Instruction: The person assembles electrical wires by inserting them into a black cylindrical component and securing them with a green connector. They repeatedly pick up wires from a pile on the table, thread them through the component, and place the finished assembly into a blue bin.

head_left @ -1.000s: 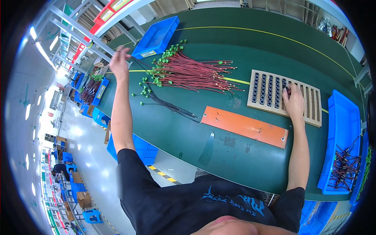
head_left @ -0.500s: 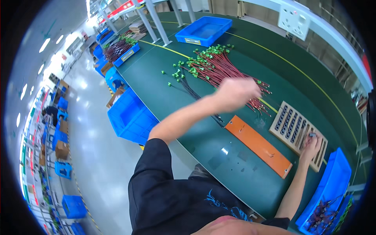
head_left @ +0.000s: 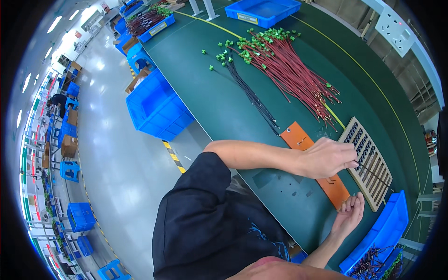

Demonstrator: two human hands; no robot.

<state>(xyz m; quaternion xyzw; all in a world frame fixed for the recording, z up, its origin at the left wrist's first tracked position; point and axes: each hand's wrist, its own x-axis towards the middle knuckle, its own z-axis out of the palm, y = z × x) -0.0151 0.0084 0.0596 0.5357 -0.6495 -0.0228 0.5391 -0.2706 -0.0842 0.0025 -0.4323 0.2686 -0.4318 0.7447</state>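
My left hand (head_left: 329,157) is closed above the orange board (head_left: 337,195), its fingertips pinching a thin dark wire (head_left: 373,173). The wire slants down over the slots of a wooden rack (head_left: 373,202). Small dark ring-like parts (head_left: 358,140) sit in rows in the rack's far slots. Just beyond the near end of the orange board, my right hand (head_left: 349,215) is held palm up with bent fingers, thumb and fingertips close together. Whatever it may hold is too small to make out.
Red wires (head_left: 298,70) with green connectors and a thinner bundle of black wires (head_left: 249,91) lie on the green table. A blue tray (head_left: 263,15) stands at the back, another blue bin (head_left: 389,224) at the right. A blue crate (head_left: 158,109) stands beyond the table's left edge.
My left hand has swung right and nearer from the wire bundles, and a dark wire now shows in it. My right hand has drawn back from the rack towards me. The view has shifted.
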